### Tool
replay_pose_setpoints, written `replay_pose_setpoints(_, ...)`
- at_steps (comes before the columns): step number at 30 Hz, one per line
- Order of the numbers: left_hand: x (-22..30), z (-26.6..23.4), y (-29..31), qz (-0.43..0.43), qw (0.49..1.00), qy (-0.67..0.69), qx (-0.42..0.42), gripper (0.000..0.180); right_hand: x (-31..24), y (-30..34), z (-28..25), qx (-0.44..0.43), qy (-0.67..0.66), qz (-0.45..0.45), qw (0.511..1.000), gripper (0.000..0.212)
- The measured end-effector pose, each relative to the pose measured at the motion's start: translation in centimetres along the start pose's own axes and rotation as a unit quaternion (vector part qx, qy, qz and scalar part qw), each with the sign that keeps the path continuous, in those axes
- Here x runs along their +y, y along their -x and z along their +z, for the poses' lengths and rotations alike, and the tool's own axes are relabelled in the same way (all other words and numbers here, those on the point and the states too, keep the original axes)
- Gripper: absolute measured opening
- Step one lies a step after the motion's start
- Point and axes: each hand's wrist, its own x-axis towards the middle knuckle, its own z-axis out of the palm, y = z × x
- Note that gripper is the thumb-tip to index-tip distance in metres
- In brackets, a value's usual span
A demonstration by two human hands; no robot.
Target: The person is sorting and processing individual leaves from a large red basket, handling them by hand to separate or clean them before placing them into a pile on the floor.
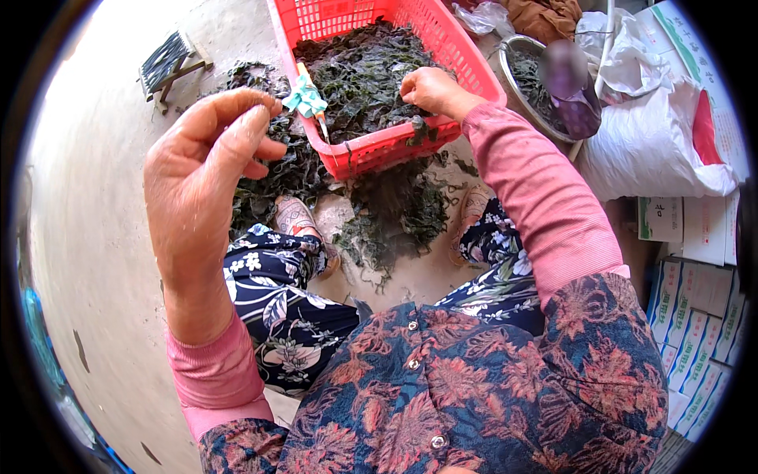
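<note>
A red plastic basket (466, 47) stands in front of me, heaped with dark green wet seaweed (355, 71). Inside its right side, my right hand (438, 91) has its fingers curled down against the seaweed, pinching at it. My left hand (209, 158) is raised to the left of the basket. Its thumb and forefinger come together at the tips and the other fingers bend in; anything between them is too small to make out. A tool with an orange handle (305, 73), wrapped in pale blue cloth (305, 99), leans on the basket's left rim.
More seaweed (395, 209) lies on the floor between my feet and left of the basket. A small folding stool (167, 67) stands at the far left. To the right are a metal pot (513, 75), a white sack (655, 150) and stacked cartons (695, 316).
</note>
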Motion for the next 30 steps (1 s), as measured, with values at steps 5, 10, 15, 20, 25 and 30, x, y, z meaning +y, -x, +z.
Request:
replay_pose_setpoints(5,0.3,0.0,0.3,-0.019,1.0,-0.018,0.015,0.021,-2.9,-3.9,2.0,-0.045,0.008,-0.125,0.991,0.015)
replay_pose_setpoints(10,0.0,-0.3,0.1,-0.029,0.999,-0.021,0.01,0.021,-5.7,-6.4,5.7,-0.092,0.107,-0.164,0.976,0.039)
replay_pose_setpoints(15,-0.5,-0.3,0.1,-0.04,0.999,0.004,0.024,0.018,-6.3,-6.6,4.9,-0.095,0.142,-0.134,0.976,0.022)
replay_pose_setpoints(20,-0.2,0.2,-0.1,-0.033,0.999,0.02,0.005,0.018,-4.6,-4.6,-1.0,-0.041,-0.04,-0.146,0.988,0.013)
replay_pose_setpoints(25,0.0,1.0,-0.7,-0.03,0.999,-0.001,-0.045,0.019,-5.5,0.3,-7.5,-0.013,-0.169,-0.104,0.98,0.013)
replay_pose_setpoints(30,0.4,3.4,-1.7,-0.034,0.995,0.041,-0.083,0.02,-7.5,3.9,-12.9,0.027,-0.391,-0.028,0.92,0.013)
